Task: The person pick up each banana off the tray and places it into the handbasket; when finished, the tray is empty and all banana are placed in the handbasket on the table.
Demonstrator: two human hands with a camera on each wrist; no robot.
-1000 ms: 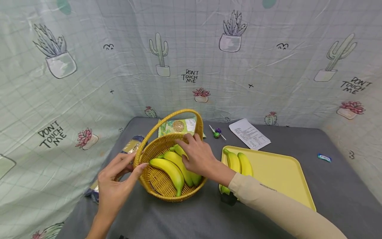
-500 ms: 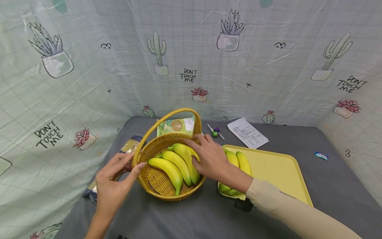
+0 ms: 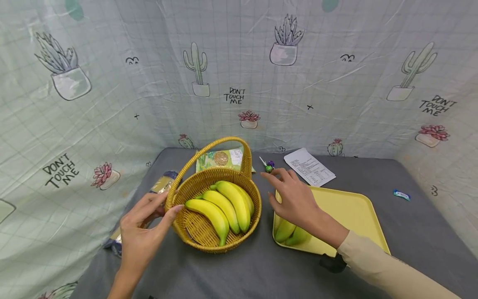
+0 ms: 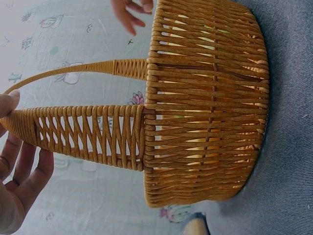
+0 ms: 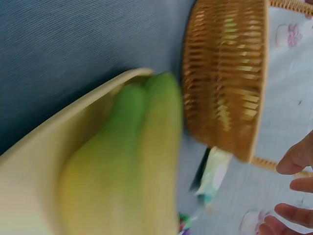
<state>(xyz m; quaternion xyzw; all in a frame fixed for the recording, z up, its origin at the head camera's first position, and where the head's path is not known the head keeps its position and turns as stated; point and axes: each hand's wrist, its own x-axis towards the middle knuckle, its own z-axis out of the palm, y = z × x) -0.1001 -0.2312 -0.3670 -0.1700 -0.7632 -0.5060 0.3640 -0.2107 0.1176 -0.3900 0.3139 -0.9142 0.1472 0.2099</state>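
Observation:
A woven wicker basket (image 3: 209, 243) with a tall handle stands on the grey table with three yellow-green bananas (image 3: 224, 207) in it. My left hand (image 3: 143, 226) rests against its left rim, thumb on the edge and fingers straight. The left wrist view shows the basket (image 4: 205, 122) side-on and my left hand (image 4: 17, 171) by its handle. My right hand (image 3: 295, 199) hovers open, fingers spread, over the left end of a yellow tray (image 3: 347, 211), just above two bananas (image 3: 291, 234) lying there. In the right wrist view those bananas (image 5: 132, 161) are blurred, beside the basket (image 5: 225, 73).
Behind the basket lie a green snack packet (image 3: 220, 159) and a lollipop (image 3: 269, 167). A printed paper slip (image 3: 309, 167) lies behind the tray. A dark and yellow packet (image 3: 162, 182) lies left of the basket, a small blue candy (image 3: 401, 194) far right. Cactus-print cloth walls the table.
My right hand has let go of the bananas in the basket and moved right, out over the tray. The left hand and basket have stayed put.

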